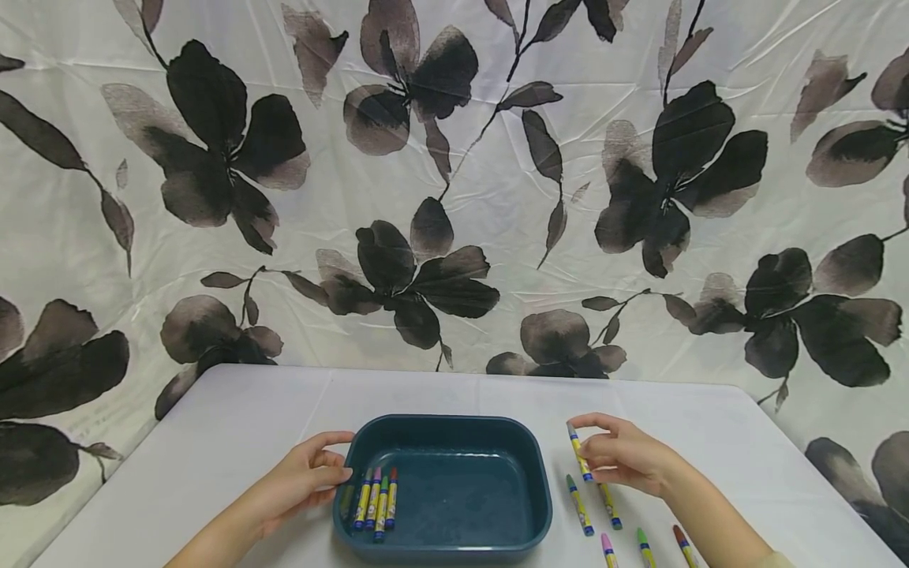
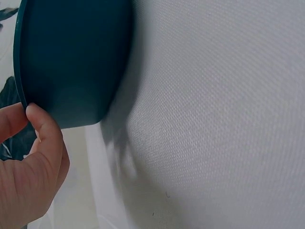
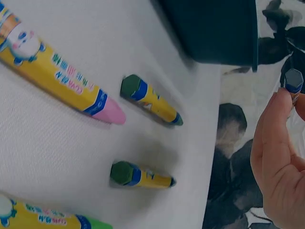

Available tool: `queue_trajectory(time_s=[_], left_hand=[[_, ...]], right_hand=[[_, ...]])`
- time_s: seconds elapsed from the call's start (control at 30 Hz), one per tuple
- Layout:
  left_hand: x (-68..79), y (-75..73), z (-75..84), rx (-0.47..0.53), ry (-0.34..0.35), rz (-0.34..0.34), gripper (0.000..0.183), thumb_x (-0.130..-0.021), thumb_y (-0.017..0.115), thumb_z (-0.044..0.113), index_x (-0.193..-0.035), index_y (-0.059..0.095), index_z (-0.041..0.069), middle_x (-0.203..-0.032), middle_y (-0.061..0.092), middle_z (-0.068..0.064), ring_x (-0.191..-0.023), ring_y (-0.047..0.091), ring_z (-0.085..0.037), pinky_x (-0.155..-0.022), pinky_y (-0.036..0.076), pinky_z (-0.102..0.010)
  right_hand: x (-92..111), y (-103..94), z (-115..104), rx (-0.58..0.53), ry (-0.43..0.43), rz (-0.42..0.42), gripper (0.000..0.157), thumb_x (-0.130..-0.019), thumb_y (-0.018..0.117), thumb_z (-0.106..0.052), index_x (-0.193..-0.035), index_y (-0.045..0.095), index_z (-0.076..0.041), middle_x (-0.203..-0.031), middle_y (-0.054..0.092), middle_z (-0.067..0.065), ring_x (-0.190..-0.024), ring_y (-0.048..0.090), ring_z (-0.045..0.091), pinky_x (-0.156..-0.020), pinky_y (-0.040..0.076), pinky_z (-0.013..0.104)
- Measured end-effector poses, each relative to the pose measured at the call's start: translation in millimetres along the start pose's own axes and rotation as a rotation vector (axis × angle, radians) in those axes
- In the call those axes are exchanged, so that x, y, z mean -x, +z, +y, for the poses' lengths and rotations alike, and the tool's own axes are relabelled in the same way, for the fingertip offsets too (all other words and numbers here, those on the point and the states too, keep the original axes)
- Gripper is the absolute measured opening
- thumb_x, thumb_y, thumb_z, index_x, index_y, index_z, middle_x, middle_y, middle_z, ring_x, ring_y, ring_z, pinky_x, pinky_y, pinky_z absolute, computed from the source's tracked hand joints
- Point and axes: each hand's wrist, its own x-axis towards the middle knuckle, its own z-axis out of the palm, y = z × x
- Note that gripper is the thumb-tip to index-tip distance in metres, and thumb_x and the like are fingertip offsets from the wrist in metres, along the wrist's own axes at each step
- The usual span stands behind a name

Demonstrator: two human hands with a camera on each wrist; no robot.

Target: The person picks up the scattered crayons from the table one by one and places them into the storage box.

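Note:
A dark teal rectangular tub (image 1: pixel 461 544) stands on the table, with several yellow-wrapped crayons (image 1: pixel 380 505) side by side at its left end. My left hand (image 1: pixel 308 477) pinches the tub's left rim between thumb and fingers, as the left wrist view shows close up. To the right of the tub, my right hand (image 1: pixel 628 454) holds a grey crayon (image 1: pixel 578 454) between thumb and fingers. In the right wrist view its hexagonal grey end (image 3: pixel 294 78) pokes up past the fingertips. Just below this hand lie two dark-tipped crayons, one dark green (image 1: pixel 579 506) and one partly behind the fingers (image 1: pixel 611 509).
Nearer the front edge lie a pink crayon (image 1: pixel 608 550), a bright green crayon (image 1: pixel 645 547) and a reddish-brown crayon (image 1: pixel 685 546). A white cloth covers the table (image 1: pixel 277 402). Behind it hangs a white curtain with dark flowers (image 1: pixel 454 189).

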Motion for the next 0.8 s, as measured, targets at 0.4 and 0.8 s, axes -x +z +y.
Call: queue_trajectory(time_s=[0.4,0.8], left_hand=[[-1.5,0.0,2.2,-0.012,-0.004,0.007,0.064,-0.087,0.062,0.008,-0.139,0.028,-0.003,-0.091,0.048,-0.006,-0.076,0.049,-0.016,-0.066,0.047,-0.025],[-1.5,-0.5,-1.1,-0.006,-0.001,-0.009,0.062,-0.087,0.061,0.007,-0.139,0.028,-0.004,-0.089,0.048,-0.006,-0.076,0.048,-0.015,-0.066,0.047,-0.024]], right_hand=[[-6,19.9,-13,0.013,-0.034,-0.023,0.053,-0.083,0.060,-0.008,-0.133,0.041,-0.003,-0.088,0.051,0.006,-0.073,0.051,0.013,-0.061,0.050,0.020],[-14,50.3,-20,0.015,-0.063,-0.084,0.051,-0.082,0.059,-0.004,-0.130,0.042,0.000,-0.087,0.054,0.007,-0.070,0.054,0.014,-0.061,0.051,0.022]])
